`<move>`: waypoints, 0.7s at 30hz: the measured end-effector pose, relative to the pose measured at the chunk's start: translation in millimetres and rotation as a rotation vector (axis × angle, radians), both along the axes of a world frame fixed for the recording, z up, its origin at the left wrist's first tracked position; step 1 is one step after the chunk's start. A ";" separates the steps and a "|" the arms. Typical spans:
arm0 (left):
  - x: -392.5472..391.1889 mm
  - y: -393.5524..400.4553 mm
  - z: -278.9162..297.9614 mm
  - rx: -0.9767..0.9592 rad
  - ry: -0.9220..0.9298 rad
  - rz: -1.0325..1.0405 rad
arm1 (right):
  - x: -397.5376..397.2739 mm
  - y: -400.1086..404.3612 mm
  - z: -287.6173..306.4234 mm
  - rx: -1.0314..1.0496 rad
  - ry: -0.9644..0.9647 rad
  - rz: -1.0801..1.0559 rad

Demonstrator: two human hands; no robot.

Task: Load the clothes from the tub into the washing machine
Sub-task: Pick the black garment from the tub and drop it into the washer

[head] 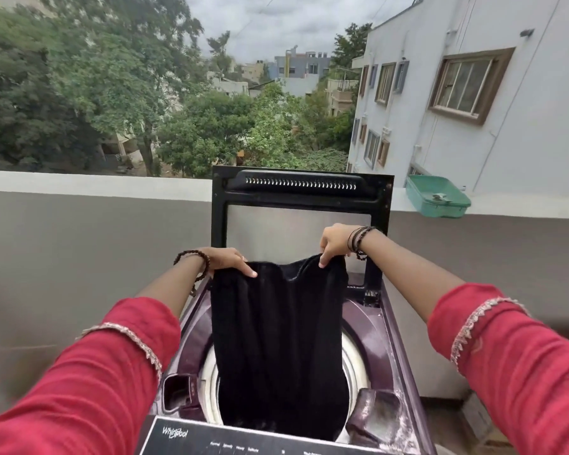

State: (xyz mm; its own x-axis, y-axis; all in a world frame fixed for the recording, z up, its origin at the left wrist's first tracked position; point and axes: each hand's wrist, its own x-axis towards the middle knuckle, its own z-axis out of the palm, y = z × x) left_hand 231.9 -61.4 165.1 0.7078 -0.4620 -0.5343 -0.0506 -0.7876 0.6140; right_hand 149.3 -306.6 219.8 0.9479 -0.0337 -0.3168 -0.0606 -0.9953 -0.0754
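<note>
Head view: a black garment (278,339) hangs stretched above the open drum of the purple Whirlpool washing machine (372,323), its lower end dipping into the drum. The left hand (229,259) pinches the garment's top left corner, the fingers (248,270) curled over the edge. The right hand (334,241) pinches the top right corner, slightly higher. Behind the garment stands the machine's raised lid (301,188). A green tray (437,197) sits on the parapet, right of the lid.

A black garment (278,326) hangs spread out, its lower end inside the open purple washing machine (368,326).
</note>
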 end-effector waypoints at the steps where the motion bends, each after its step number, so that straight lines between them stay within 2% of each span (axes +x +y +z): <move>1: 0.4 -2.3 -8.2 -0.031 0.008 0.009 | -1.4 -0.4 -9.1 0.014 -0.011 -0.020; 6: -16.0 -24.7 -77.1 -0.154 -0.161 0.180 | -7.8 6.4 -74.9 0.093 0.008 -0.102; 9: -29.7 -34.7 -138.2 -0.026 -0.182 0.156 | -12.6 19.0 -132.5 0.117 0.042 -0.138; 13: -46.3 -37.9 -198.9 0.115 -0.070 0.119 | -22.9 32.5 -202.1 0.116 0.235 -0.164; 18: -55.8 -48.5 -223.6 0.236 -0.033 -0.051 | -33.9 30.3 -241.3 0.088 0.157 -0.130; 21: -78.1 -70.2 -215.2 0.120 -0.003 -0.044 | -41.1 24.9 -245.6 0.079 0.114 -0.133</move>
State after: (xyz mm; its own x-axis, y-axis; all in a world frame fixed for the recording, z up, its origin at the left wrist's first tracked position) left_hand 153.8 -131.5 -50.1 0.6902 -0.4253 -0.5855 -0.0880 -0.8524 0.5154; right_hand 108.2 -281.7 -25.8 0.8946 -0.1276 -0.4283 -0.2042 -0.9692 -0.1377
